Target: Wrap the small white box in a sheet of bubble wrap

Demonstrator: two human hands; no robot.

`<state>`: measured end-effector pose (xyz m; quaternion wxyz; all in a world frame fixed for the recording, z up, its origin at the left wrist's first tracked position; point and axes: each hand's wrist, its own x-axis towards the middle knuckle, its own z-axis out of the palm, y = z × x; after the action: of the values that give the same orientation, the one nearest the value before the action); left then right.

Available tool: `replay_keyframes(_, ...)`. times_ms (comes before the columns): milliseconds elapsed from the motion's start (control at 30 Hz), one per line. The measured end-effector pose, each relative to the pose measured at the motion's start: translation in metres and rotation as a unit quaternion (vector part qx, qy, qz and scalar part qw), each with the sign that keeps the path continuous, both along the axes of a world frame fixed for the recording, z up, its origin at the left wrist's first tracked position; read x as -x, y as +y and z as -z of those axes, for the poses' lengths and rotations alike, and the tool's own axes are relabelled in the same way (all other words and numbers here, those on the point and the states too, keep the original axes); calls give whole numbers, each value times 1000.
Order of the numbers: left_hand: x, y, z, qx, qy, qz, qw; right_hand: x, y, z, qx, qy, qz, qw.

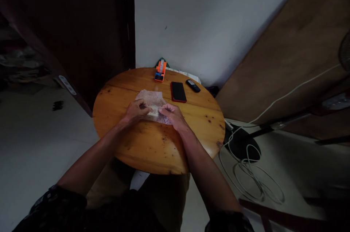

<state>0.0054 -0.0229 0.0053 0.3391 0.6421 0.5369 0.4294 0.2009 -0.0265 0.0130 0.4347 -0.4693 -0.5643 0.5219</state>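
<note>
From where I stand, both of the person's bare hands meet low over a round wooden table (153,148), bent to a crinkled sheet of bubble wrap (150,96). The left hand (136,110) has its thumb and fingertips drawn together on the near left part of the sheet, and the right hand (173,113) pinches it on the other side, just across from it. Between the two grips lies a small pale piece (153,111), on or under the plastic; I can't tell which, nor whether the fingers grip it too. The wrap spreads flat on the wood just beyond the fingers. Farther off, straight ahead of the grip, stands an orange tape dispenser (160,70). A dark, red-edged slab (178,92) lies just beyond the right hand, with a black handset (193,86) past it to the right. Well to the right of both hands, a pale cable (254,173) loops over the floor.
</note>
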Motion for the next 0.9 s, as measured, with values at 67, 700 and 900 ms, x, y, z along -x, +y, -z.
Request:
replay_keyframes(67,-1,-1,0,-6,-16,-1,1000,1,0,1,-2,-6,6,1000)
replay_keyframes(700,-3,-6,-2,6,-58,18,998,2,-1,4,-18,-34,13,999)
replay_keyframes(900,-4,-5,1,10,-52,7,999,-2,7,11,-91,-114,48,988)
